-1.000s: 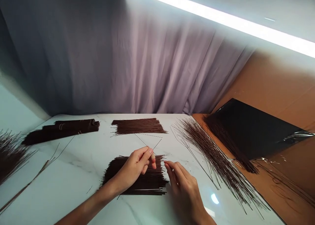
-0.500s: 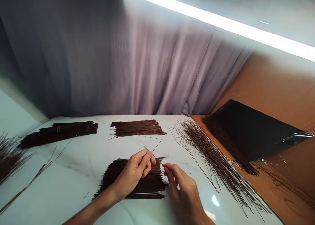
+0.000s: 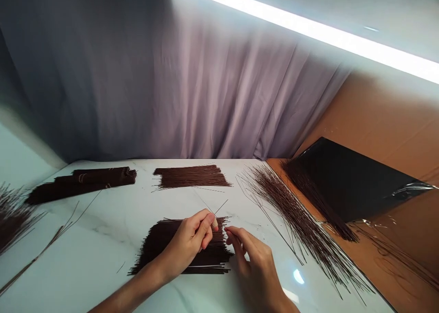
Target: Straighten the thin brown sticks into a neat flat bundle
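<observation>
My left hand [image 3: 195, 235] is closed in a pinch on a thin brown wire-like stem [image 3: 221, 206]. Thin strands stick up past its fingertips, one leaning right and a fainter one leaning left. A beige wrap covers one fingertip of this hand. Just to the right, my right hand [image 3: 253, 253] has thumb and forefinger pressed together; what lies between them is too small to make out. Beneath my left hand is a wide, dark layer of brown stems [image 3: 159, 244] laid side by side, partly hidden by the hand and forearm.
A smaller layer of stems [image 3: 192, 176] lies farther back. Rolled dark bundles [image 3: 99, 176] sit at back left, loose stems [image 3: 51, 244] at left. A long loose bunch [image 3: 295, 208] runs along the right, beside a black plastic-wrapped sheet [image 3: 350, 180] on brown cardboard [image 3: 404, 240].
My left hand has shifted slightly right, and the left-leaning strand shows less clearly. My right hand keeps its pinch with almost no movement. The whole view has tilted very slightly.
</observation>
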`<state>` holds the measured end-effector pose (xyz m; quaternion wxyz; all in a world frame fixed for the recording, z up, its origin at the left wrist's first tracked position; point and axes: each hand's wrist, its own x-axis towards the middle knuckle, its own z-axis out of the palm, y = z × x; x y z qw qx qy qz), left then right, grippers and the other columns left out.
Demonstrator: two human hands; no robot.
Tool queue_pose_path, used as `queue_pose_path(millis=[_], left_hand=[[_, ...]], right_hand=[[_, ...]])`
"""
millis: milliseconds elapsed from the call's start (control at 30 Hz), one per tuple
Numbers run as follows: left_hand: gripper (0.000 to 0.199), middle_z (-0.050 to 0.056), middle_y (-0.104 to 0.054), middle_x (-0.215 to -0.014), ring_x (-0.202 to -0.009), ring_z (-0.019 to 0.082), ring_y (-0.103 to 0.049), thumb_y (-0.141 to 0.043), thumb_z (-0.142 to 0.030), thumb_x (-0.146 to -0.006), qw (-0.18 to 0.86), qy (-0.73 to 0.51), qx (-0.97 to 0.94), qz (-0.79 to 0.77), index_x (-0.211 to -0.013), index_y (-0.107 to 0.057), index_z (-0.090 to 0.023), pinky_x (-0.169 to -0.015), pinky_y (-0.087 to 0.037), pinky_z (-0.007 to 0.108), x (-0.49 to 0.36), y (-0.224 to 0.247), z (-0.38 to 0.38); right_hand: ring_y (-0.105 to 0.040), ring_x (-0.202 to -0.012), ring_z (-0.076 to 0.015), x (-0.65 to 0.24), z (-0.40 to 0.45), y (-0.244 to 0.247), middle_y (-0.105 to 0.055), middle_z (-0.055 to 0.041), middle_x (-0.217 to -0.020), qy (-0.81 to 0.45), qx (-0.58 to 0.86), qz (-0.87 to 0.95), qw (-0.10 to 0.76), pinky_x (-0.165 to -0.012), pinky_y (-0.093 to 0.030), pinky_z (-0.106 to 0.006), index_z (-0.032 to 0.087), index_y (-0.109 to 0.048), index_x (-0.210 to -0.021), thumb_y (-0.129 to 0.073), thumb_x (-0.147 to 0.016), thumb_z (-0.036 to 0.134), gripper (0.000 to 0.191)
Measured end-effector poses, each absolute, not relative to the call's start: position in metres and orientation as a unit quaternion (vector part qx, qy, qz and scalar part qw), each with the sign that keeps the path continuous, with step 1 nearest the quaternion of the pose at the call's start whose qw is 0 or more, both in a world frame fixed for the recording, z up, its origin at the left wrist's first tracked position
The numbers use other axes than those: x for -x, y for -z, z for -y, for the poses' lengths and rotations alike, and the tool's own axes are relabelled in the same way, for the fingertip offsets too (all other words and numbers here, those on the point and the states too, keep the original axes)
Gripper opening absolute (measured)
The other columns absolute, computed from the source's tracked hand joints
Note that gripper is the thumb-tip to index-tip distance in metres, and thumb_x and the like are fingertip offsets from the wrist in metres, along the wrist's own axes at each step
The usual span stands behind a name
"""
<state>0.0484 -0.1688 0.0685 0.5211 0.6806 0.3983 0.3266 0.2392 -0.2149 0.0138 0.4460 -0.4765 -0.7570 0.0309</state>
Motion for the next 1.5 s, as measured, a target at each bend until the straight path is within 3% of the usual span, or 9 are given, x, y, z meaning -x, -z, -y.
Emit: queue_pose_path(millis=[333,567,733,867,1267,1500], left_hand=[[0.042,-0.008,-0.041,-0.057,-0.053,0.011,-0.036,-0.039,-0.052,-0.105,0.549,-0.326,-0.658,-0.398,-0.086,-0.057,-0.02,-0.054,-0.032,0.023,-0.048,-0.072,0.169],[0.04,-0.008,-0.04,-0.055,-0.053,0.011,-0.034,-0.042,-0.05,-0.105,0.576,-0.341,-0.641,-0.376,-0.085,-0.056,-0.019,-0.052,-0.029,0.022,-0.049,-0.07,0.168],[0.04,-0.008,-0.04,-0.052,-0.054,0.011,-0.033,-0.043,-0.049,-0.105,0.596,-0.306,-0.656,-0.348,-0.081,-0.055,-0.019,-0.061,-0.033,0.024,-0.043,-0.085,0.17],[0.039,-0.008,-0.041,-0.053,-0.053,0.011,-0.031,-0.044,-0.05,-0.104,0.616,-0.275,-0.663,-0.325,-0.082,-0.055,-0.019,-0.058,-0.029,0.025,-0.039,-0.096,0.173],[0.04,-0.008,-0.042,-0.054,-0.056,0.012,-0.035,-0.039,-0.05,-0.106,0.589,-0.271,-0.678,-0.347,-0.084,-0.055,-0.02,-0.061,-0.032,0.025,-0.039,-0.096,0.177],[0.039,-0.006,-0.052,-0.055,-0.058,0.013,-0.048,-0.036,-0.043,-0.107,0.522,-0.144,-0.788,-0.293,-0.079,-0.053,-0.022,-0.069,-0.04,0.025,-0.034,-0.097,0.186]], right_hand=[[-0.065,-0.068,-0.0141,-0.239,0.215,-0.018,-0.068,-0.0015,-0.083,-0.022,0.476,0.765,0.433,-0.06,-0.048,-0.024,0.022,-0.06,-0.109,-0.047,-0.104,0.016,0.015],[-0.064,-0.079,-0.0188,-0.241,0.213,-0.02,-0.069,-0.0036,-0.088,-0.06,0.473,0.77,0.424,-0.066,-0.05,-0.028,0.023,-0.059,-0.115,-0.041,-0.103,0.012,0.024],[-0.065,-0.083,-0.0192,-0.246,0.214,-0.039,-0.07,-0.0042,-0.09,-0.223,0.446,0.752,0.432,-0.073,-0.052,-0.029,0.023,-0.065,-0.102,-0.046,-0.105,0.025,0.02],[-0.065,-0.08,-0.0177,-0.254,0.215,-0.055,-0.071,-0.0026,-0.087,-0.341,0.451,0.712,0.416,-0.073,-0.051,-0.027,0.022,-0.069,-0.093,-0.05,-0.105,0.038,0.027],[-0.063,-0.083,-0.0163,-0.256,0.215,-0.05,-0.069,-0.0017,-0.088,-0.383,0.455,0.693,0.407,-0.075,-0.048,-0.025,0.022,-0.069,-0.092,-0.052,-0.104,0.042,0.029],[-0.064,-0.084,-0.0167,-0.265,0.196,-0.065,-0.07,-0.0027,-0.088,-0.389,0.417,0.745,0.347,-0.077,-0.05,-0.026,0.019,-0.068,-0.091,-0.05,-0.105,0.039,0.03]])
